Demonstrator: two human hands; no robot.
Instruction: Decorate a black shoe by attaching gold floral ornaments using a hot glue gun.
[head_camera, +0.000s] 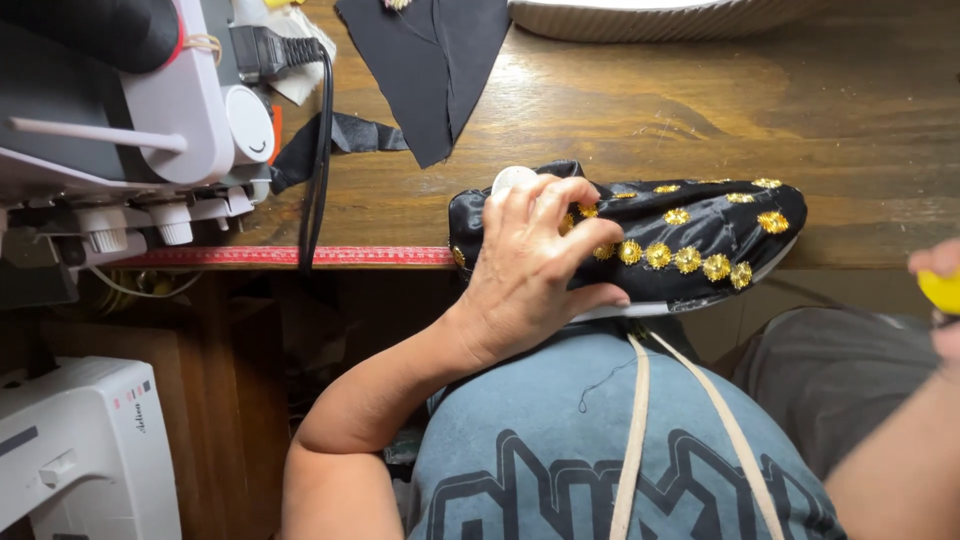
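Observation:
My left hand (530, 265) grips a folded piece of shiny black fabric with gold sequin flowers (690, 235) at the front edge of a wooden table (700, 110). The fingers curl over the fabric's left end, and a small white round object (512, 178) peeks out behind them. My right hand (940, 290) is at the far right edge of the head view, mostly cut off, closed on a small yellow object (942, 290). A cream measuring tape (640, 420) hangs down my grey shirt.
A white sewing machine (150, 110) with a black cable (320, 150) stands at the table's left. A red ruler strip (300, 256) runs along the table edge. Plain black cloth (430, 60) lies at the back. Another white machine (80, 450) sits lower left.

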